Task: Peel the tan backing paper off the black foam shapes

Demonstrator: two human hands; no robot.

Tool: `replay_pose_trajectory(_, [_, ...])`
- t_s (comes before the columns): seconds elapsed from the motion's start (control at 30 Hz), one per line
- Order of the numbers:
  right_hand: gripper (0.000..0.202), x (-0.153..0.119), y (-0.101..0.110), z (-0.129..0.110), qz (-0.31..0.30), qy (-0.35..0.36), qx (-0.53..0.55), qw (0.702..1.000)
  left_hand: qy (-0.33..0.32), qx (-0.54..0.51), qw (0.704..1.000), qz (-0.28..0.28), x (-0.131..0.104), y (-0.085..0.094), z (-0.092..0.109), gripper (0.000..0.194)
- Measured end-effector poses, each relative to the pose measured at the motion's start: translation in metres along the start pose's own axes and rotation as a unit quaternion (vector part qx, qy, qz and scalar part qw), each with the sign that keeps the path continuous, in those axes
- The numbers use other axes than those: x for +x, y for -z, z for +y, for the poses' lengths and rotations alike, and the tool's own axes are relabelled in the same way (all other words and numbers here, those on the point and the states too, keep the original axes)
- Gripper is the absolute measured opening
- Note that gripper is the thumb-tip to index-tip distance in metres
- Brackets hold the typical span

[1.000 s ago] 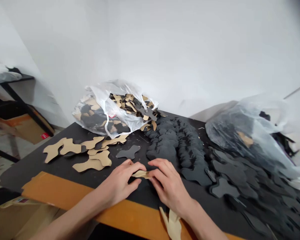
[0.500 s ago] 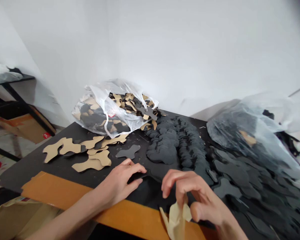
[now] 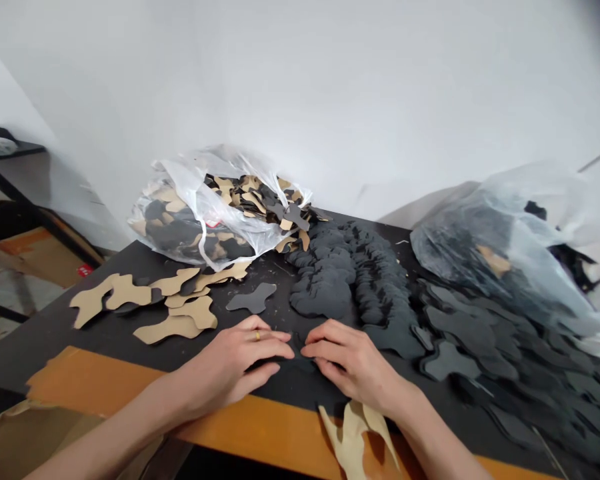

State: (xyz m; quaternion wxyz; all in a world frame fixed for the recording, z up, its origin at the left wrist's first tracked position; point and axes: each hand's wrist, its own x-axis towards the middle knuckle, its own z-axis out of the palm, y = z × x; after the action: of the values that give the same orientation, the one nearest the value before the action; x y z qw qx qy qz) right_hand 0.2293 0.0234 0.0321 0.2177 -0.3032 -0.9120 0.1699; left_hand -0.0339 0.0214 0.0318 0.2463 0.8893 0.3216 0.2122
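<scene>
My left hand rests low over the black table, its fingers stretched and the thumb apart, with a ring on one finger. Facing it, my right hand lies with its fingers down and extended. Both sets of fingertips touch a dark foam piece that barely stands out from the table. Under my right wrist, curled tan paper backing sits on the orange tape strip. Ahead of my hands are overlapping rows of dark shaped pieces, and a lone grey piece lies beyond my left hand.
Tan-backed pieces spread at the left. Behind them, a clear plastic bag spills tan and dark pieces. Loose grey pieces heap at the right below another plastic bag. A white wall stands behind.
My right hand has come down from above the tan backing and now touches the dark piece opposite my left. The backing stays at the table edge. The view has shifted slightly.
</scene>
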Motion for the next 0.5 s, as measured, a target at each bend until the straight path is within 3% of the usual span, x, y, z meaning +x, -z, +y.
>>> replay_pose_trajectory(0.27, [0.032, -0.002, 0.003, 0.001, 0.0, 0.03, -0.05, 0.998, -0.047, 0.056, 0.997, 0.022, 0.001, -0.003, -0.002, 0.021])
replay_pose_trajectory(0.5, [0.03, 0.0, 0.005, -0.003, -0.008, 0.039, -0.076, 0.996, -0.109, 0.187, 0.975, 0.051, -0.003, -0.012, -0.005, 0.025])
